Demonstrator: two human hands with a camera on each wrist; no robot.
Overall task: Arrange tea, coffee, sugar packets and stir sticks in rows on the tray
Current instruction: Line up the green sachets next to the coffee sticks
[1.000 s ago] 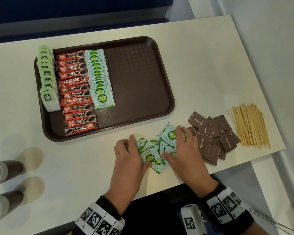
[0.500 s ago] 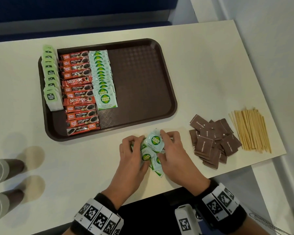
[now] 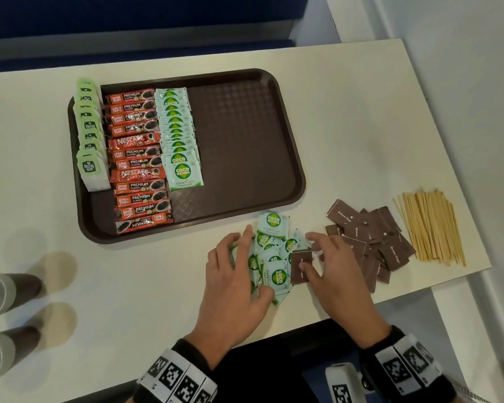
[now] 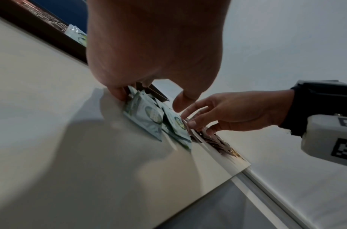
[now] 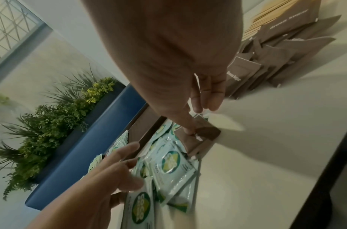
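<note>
Fingers (image 3: 246, 232) spread: left hand (image 3: 233, 274) on green packets (image 3: 274, 228), right hand (image 3: 335, 269) pressing brown packet (image 3: 297, 275).

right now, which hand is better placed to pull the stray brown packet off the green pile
Right. The thumb of the right hand touches the brown packet, and the brown sugar pile lies on that side. The left hand sits on the green coco sugar packets' far edge.

The brown plastic tray (image 3: 299, 170) lies far-left on the white table (image 3: 346, 126). It holds, left to right, rows of green-tagged tea bags (image 3: 90, 135), red coffee sachets (image 3: 137, 158) and pale green sugar packets (image 3: 178, 138). Nearer and rightward lie, in order, loose pale green packets (image 3: 272, 226), brown paper packets (image 3: 373, 237) and wooden stir sticks (image 3: 431, 228).
</note>
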